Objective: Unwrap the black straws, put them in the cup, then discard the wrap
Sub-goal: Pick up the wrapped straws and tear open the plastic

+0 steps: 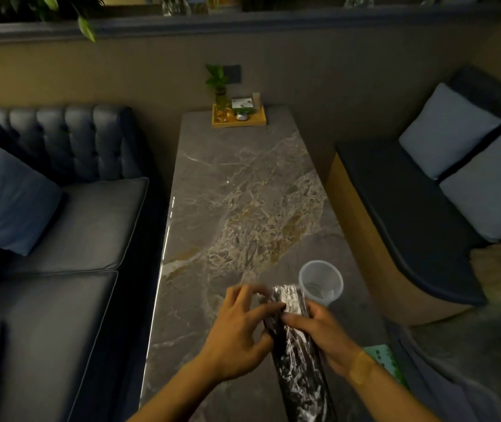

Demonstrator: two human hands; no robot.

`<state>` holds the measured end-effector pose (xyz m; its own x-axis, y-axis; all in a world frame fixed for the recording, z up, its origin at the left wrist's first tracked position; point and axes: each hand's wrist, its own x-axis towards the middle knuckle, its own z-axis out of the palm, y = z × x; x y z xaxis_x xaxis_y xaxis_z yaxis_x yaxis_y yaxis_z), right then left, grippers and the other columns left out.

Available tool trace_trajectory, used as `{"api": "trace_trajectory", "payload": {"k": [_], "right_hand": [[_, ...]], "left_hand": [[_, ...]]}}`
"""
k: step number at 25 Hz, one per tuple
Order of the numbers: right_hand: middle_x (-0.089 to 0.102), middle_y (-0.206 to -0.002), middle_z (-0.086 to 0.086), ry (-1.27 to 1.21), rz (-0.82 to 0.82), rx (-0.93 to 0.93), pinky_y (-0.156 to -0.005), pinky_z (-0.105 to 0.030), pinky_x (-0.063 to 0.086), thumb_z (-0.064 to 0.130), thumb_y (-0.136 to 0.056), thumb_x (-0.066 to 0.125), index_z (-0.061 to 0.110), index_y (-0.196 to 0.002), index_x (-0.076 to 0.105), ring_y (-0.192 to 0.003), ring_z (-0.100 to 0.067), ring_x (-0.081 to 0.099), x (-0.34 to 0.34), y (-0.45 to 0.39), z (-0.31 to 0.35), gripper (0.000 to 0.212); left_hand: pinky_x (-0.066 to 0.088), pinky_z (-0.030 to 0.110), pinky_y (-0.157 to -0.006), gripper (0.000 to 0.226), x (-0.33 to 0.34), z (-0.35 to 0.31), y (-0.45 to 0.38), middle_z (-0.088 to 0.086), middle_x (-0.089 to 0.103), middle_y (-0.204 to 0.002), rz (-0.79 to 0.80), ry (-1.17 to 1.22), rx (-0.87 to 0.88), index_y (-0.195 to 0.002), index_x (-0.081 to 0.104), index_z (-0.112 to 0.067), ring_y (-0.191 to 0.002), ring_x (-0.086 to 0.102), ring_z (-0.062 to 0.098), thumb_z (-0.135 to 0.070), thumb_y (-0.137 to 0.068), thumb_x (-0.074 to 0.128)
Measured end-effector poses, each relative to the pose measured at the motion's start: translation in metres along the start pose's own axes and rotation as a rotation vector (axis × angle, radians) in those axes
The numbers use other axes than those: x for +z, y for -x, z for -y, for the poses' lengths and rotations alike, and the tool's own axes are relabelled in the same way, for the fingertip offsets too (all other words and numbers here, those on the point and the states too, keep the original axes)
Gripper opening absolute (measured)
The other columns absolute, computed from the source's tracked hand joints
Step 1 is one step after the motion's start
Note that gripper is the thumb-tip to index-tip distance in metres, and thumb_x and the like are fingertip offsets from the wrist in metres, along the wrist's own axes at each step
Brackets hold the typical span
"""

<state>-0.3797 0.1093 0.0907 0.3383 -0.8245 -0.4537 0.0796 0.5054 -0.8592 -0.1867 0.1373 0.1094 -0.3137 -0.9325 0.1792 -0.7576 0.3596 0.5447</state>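
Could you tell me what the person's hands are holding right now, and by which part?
Both hands grip the long bundle of black straws in crinkled clear plastic wrap near its far end: left hand on its left side, right hand on its right.

- the bundle of straws [299,360] runs off the bottom edge, below both hands
- wrap's too crinkly and shiny to count the straws
- green paper [384,360] by the right wrist is partly hidden, print unreadable
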Motion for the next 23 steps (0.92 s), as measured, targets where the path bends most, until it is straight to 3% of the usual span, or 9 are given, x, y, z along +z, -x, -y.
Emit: {"api": "trace_trajectory", "payload": {"k": [3,8,13,17,23], "right_hand": [[0.073,-0.112,-0.018,-0.057,0.089,0.082,-0.092,-0.044,0.055,0.012,-0.078,0.073,0.01,-0.118,0.066,-0.106,-0.035,0.069,-0.023,0.011,0.011,0.041],[0.074,-0.105,-0.015,0.032,0.166,0.103,-0.09,-0.04,0.055,0.007,-0.085,0.068,0.009,-0.117,0.066,-0.097,-0.029,0.069,-0.042,0.022,0.014,0.032],[0.073,-0.108,-0.012,0.048,0.263,0.102,-0.093,-0.041,0.053,0.012,-0.078,0.075,0.012,-0.121,0.064,-0.101,-0.026,0.068,-0.04,0.026,0.015,0.045],[0.072,-0.116,-0.011,0.138,0.319,0.06,-0.092,-0.037,0.055,0.0,-0.072,0.08,0.015,-0.124,0.062,-0.107,-0.025,0.067,-0.031,0.025,0.018,0.058],[0.068,-0.125,-0.012,0.175,0.356,0.043,-0.102,-0.044,0.05,-0.005,-0.067,0.081,0.017,-0.128,0.059,-0.117,-0.029,0.063,-0.012,0.023,0.018,0.069]], "left_hand": [[0.029,0.019,-0.105,0.052,-0.005,-0.011,-0.006,-0.009,0.038,-0.147,0.082,-0.003,0.068,-0.129,0.054,-0.041,-0.134,0.028,0.01,-0.035,-0.078,0.061],[0.051,0.028,-0.092,0.038,-0.005,-0.032,-0.019,-0.007,0.052,-0.134,0.121,0.078,0.064,-0.121,0.065,-0.031,-0.115,0.055,0.004,-0.036,-0.084,0.067],[0.053,0.032,-0.085,0.028,0.002,-0.039,-0.011,-0.004,0.055,-0.126,0.053,0.151,0.033,-0.115,0.069,-0.025,-0.105,0.06,0.006,-0.03,-0.087,0.067],[0.053,0.031,-0.079,0.021,-0.003,-0.034,-0.007,-0.003,0.058,-0.12,-0.014,0.217,-0.016,-0.108,0.072,-0.021,-0.097,0.061,0.006,-0.022,-0.088,0.068],[0.055,0.03,-0.084,0.022,-0.026,-0.014,0.004,-0.011,0.061,-0.117,0.05,0.507,-0.157,-0.105,0.073,-0.023,-0.106,0.063,0.012,-0.016,-0.085,0.067]]}}
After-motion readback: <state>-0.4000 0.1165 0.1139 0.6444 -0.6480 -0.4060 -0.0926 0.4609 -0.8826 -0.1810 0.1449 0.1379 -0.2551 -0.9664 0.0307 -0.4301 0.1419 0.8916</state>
